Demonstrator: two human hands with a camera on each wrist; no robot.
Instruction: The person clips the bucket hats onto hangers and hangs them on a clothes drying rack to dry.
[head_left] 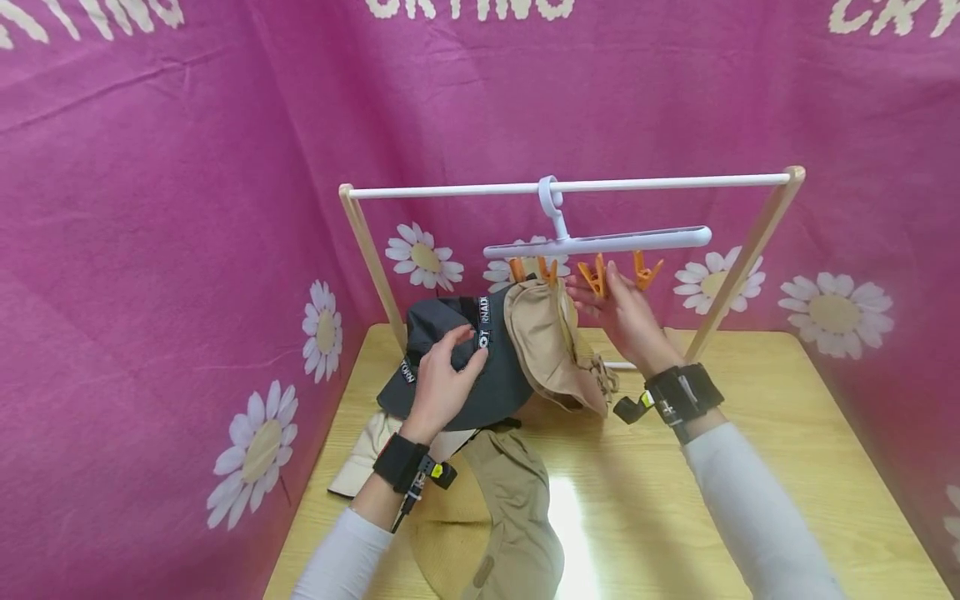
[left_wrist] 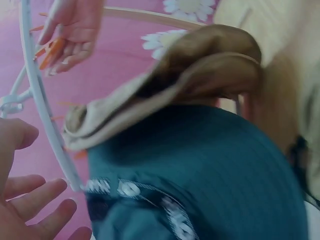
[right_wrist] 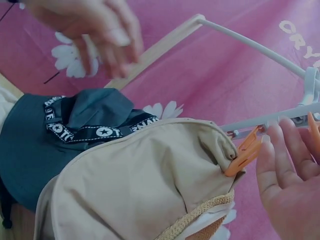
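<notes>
My left hand (head_left: 438, 387) is in front of a dark bucket hat (head_left: 487, 400) with a black, white-lettered band. Its fingers are spread and hold nothing in the left wrist view. A beige hat (head_left: 536, 333) hangs from orange clips (right_wrist: 245, 155) under a white hanger (head_left: 630, 242) and overlaps the dark hat. To the right of it, my right hand (head_left: 637, 329) is raised palm-up below the hanger, fingers extended. An orange clip (head_left: 592, 279) is right by those fingers, and another clip (head_left: 647, 271) hangs beyond the thumb.
The hanger hooks onto the white bar (head_left: 450, 191) of a rack with wooden legs (head_left: 742, 267). A tan hat (head_left: 525, 508) with a woven part and a cream hat (head_left: 367, 454) lie on the wooden table (head_left: 787, 467). Pink cloth (head_left: 172, 208) with daisies surrounds the table.
</notes>
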